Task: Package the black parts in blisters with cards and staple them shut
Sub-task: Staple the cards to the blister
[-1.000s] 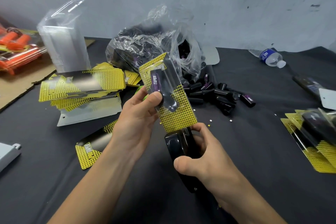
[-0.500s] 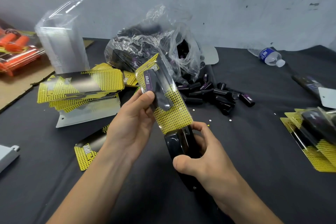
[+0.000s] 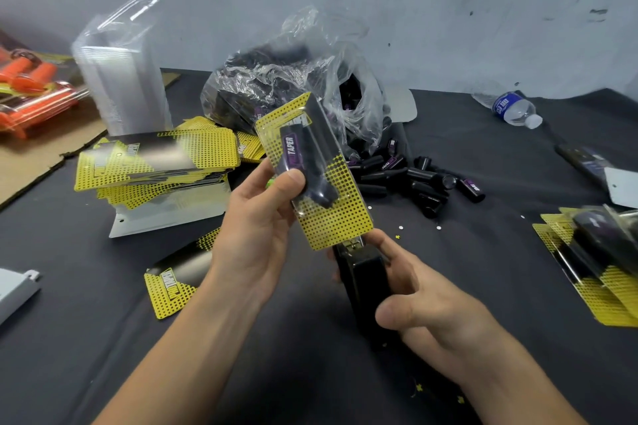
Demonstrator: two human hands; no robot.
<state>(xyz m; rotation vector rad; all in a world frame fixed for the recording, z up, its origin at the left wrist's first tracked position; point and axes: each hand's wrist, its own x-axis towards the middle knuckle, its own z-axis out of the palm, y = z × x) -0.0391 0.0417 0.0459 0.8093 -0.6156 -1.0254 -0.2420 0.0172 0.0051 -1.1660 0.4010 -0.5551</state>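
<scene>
My left hand point(image 3: 257, 228) is pinching the blister pack point(image 3: 312, 171) up above the desk point(image 3: 483, 286), its bottom edge right at the stapler point(image 3: 362, 274) mouth. Right hand point(image 3: 424, 307) is wrapped around the stapler.

You're rolling the stapler point(image 3: 362, 272) in your right hand point(image 3: 431, 314). A second ago its glossy rounded head was facing you; now its metal nose is showing just above that hand's fingertips. The thumb is sliding out to the stapler's right side. Your left hand point(image 3: 255, 235) is nudging the blister pack point(image 3: 331, 217) slightly up and turning its face back toward you.
</scene>
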